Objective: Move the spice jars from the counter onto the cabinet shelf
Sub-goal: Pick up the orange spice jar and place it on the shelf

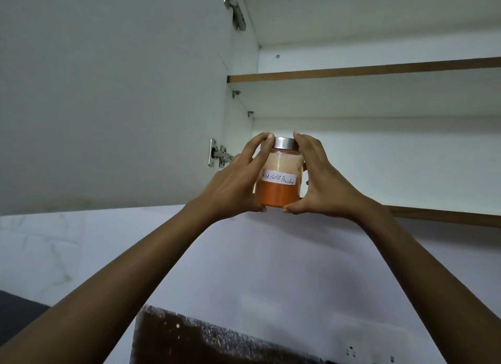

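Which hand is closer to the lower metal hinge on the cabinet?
Left. The left hand grips the jar just beside the lower hinge; the right hand grips the jar's far side.

A white cabinet (pixel 379 157) stands open, its door (pixel 108 92) swung out to the left on two metal hinges (pixel 221 153). Its upper shelf (pixel 363 70) and lower shelf (pixel 444 216) show brown wooden front edges, and the back panel between them is brightly lit. Below runs a pale, faintly marbled wall (pixel 40 244), and a dark speckled slab (pixel 203 342) lies along the bottom edge.
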Motion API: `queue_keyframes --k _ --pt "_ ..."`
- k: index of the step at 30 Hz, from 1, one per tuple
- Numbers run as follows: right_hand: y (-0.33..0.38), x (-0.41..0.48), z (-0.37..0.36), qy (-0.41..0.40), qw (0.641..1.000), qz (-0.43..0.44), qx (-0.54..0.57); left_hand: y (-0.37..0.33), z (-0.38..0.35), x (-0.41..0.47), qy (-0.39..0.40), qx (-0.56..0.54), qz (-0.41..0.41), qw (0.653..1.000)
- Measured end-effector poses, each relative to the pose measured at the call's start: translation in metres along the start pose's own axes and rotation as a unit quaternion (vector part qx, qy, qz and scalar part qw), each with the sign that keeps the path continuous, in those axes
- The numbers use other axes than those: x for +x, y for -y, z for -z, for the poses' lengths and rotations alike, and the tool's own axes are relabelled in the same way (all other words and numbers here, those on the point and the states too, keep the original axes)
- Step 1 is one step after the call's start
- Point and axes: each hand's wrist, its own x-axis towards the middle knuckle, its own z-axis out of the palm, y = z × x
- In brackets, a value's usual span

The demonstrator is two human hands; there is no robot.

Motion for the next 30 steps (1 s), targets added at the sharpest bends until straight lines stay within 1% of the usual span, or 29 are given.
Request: queue_keyframes --k 4,9,11,14,18,22,26,30 --pt "-0.019 0.033 -0.024 -0.012 1.0 -0.01 -0.022 0.036 -0.015 0.025 0.033 -0.019 -0.006 0.999" --pt "-0.052 0.066 -0.052 0.006 0.999 -0.036 -0.04 0.072 -0.04 0.05 0.074 -0.028 0.011 0.997" --pt "-0.064 0.074 -0.061 0.019 0.998 -0.047 -0.04 0.079 -0.049 0.055 0.085 -0.032 0.021 0.996" --pt "-0.074 0.084 -0.068 0.036 0.997 -0.06 -0.007 0.088 -0.053 0.059 0.111 -0.047 0.039 0.992" --pt "-0.077 0.091 -0.068 0.056 0.996 -0.062 0.01 0.092 -0.048 0.062 0.143 -0.099 0.063 0.983" --pt "-0.075 0.092 -0.07 0.05 0.997 -0.061 0.019 0.09 -0.046 0.063 0.137 -0.098 0.081 0.982" --pt "-0.072 0.094 -0.07 0.041 0.996 -0.078 0.034 0.092 -0.043 0.061 0.114 -0.06 0.076 0.989" --pt "-0.07 0.098 -0.078 0.039 0.994 -0.09 0.036 0.095 -0.045 0.057 0.085 0.055 0.077 0.992"
